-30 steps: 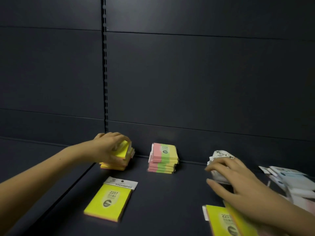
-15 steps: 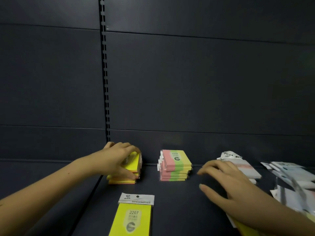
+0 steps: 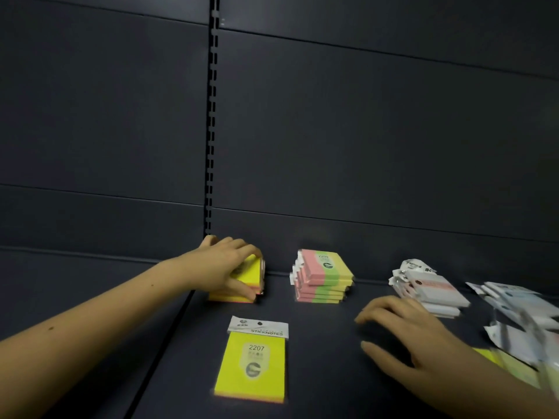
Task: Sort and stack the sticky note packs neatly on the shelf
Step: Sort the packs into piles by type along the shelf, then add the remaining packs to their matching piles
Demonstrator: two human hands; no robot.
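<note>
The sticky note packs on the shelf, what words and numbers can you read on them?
"STICKNOTES": white header card of the loose yellow pack at the front.
"2207": label on that same pack.
"2209": top of the pink, green and yellow stack, small but readable.
Small print under "2207": too small to read.
White packs at the back right: print too blurred.
Yellow stack under the left hand: label hidden.
</note>
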